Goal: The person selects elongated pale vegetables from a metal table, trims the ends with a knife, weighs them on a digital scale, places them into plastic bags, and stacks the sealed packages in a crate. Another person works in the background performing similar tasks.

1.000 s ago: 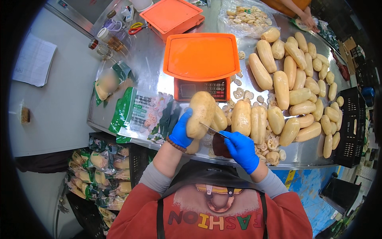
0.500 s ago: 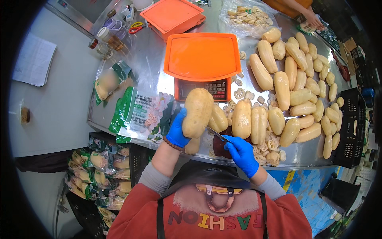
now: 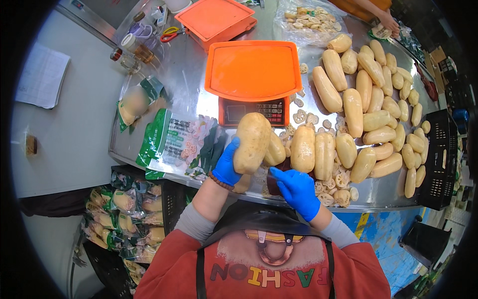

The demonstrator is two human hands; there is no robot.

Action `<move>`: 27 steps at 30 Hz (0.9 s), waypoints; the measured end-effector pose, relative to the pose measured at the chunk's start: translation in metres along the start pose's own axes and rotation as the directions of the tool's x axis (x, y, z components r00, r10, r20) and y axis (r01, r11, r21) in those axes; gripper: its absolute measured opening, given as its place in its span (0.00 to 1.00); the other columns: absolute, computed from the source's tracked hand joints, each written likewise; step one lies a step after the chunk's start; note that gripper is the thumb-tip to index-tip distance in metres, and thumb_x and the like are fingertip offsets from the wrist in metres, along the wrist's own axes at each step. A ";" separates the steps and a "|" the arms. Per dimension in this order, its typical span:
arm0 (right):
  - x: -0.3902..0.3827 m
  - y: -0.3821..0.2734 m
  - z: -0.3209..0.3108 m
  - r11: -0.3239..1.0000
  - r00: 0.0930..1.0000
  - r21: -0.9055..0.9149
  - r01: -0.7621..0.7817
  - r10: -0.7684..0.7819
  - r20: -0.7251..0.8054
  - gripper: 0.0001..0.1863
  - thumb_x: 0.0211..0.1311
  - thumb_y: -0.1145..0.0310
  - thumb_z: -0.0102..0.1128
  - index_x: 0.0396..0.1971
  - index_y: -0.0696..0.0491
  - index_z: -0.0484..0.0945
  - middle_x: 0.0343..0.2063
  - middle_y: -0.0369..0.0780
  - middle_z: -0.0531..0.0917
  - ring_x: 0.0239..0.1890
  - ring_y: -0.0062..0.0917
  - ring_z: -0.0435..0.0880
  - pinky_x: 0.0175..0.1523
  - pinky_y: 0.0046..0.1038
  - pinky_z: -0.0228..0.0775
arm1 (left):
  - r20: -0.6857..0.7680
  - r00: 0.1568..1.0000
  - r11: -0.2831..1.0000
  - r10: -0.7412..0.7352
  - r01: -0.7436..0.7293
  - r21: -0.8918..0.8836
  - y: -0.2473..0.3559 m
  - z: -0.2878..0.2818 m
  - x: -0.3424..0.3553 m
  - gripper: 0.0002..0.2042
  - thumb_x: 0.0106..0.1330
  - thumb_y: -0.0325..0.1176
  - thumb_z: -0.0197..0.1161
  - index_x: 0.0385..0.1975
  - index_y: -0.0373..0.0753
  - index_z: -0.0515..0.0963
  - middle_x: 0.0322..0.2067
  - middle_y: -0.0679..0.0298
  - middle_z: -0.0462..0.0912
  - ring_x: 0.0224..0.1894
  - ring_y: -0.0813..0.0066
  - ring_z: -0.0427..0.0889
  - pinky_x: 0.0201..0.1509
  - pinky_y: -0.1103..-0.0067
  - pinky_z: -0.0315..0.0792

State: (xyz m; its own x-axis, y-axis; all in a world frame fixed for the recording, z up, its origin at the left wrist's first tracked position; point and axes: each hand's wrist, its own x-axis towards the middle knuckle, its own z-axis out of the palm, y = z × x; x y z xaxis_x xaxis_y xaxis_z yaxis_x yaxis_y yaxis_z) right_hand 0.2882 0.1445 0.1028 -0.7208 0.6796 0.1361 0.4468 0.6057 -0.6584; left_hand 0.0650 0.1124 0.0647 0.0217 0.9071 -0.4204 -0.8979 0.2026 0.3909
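My left hand (image 3: 228, 163), in a blue glove, is closed around the side of a thick, pale lotus root (image 3: 252, 143), held tilted above the near table edge. To its right, my gloved right hand (image 3: 298, 192) is curled with its fingers pointing at the root's lower end; the knife in it is almost hidden now. Below and between the hands lies a dark red thing (image 3: 275, 185), mostly covered. Other lotus roots (image 3: 302, 149) rest just beyond the right hand, with cut lotus slices (image 3: 341, 197) beside it. Another root (image 3: 274, 149) lies partly behind the held one.
An orange scale (image 3: 253, 70) stands ahead, a second orange scale (image 3: 211, 20) behind it. Many lotus roots (image 3: 353, 112) cover the right side, up to a black crate (image 3: 438, 159). Printed bags (image 3: 179, 142) lie left; packed bags (image 3: 124, 214) fill crates below. Another person's hand (image 3: 391, 24) shows far right.
The left hand has shifted slightly right with the lotus root, now more upright. My right hand has turned and moved a little left, and the knife blade seen earlier is now hidden.
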 end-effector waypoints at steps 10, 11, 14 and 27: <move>-0.039 0.021 0.006 0.995 0.994 -0.026 -0.096 0.097 0.048 0.20 0.51 0.71 0.59 0.48 0.50 0.74 0.31 0.44 0.78 0.31 0.36 0.77 0.36 0.32 0.70 | 0.058 0.996 0.978 -0.063 0.073 -0.197 0.008 -0.004 -0.001 0.32 0.63 0.51 0.49 0.62 0.38 0.55 0.59 0.50 0.63 0.57 0.53 0.68 0.57 0.59 0.67; -0.035 0.018 0.002 0.993 0.994 -0.050 -0.109 0.109 0.015 0.21 0.52 0.71 0.59 0.49 0.50 0.74 0.33 0.45 0.79 0.34 0.37 0.78 0.38 0.31 0.70 | 0.057 0.994 0.966 -0.090 0.101 -0.236 0.007 -0.004 -0.001 0.32 0.63 0.51 0.49 0.62 0.38 0.56 0.59 0.50 0.63 0.57 0.54 0.68 0.57 0.59 0.67; -0.020 0.016 -0.009 0.980 0.989 0.174 -0.096 0.114 -0.096 0.27 0.54 0.65 0.59 0.56 0.51 0.67 0.44 0.45 0.76 0.44 0.34 0.77 0.47 0.31 0.69 | 0.113 0.986 0.989 -0.121 0.129 -0.071 0.003 0.011 -0.003 0.31 0.64 0.51 0.47 0.62 0.38 0.56 0.60 0.51 0.62 0.59 0.55 0.67 0.59 0.61 0.65; 0.027 0.039 -0.005 0.060 0.823 0.974 -0.217 0.549 0.149 0.37 0.56 0.64 0.57 0.63 0.59 0.52 0.59 0.43 0.63 0.61 0.30 0.61 0.65 0.30 0.51 | 0.101 0.995 0.965 -0.023 -0.005 0.263 -0.021 0.023 0.000 0.31 0.55 0.35 0.59 0.61 0.37 0.60 0.57 0.57 0.65 0.59 0.64 0.65 0.61 0.72 0.63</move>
State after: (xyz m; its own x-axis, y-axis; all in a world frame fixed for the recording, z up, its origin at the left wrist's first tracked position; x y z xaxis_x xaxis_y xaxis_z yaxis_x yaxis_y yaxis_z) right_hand 0.2889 0.1885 0.0845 -0.4267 0.8297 -0.3598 -0.3335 -0.5142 -0.7902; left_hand 0.0934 0.1162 0.0755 0.0867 0.9350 -0.3440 -0.7508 0.2882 0.5943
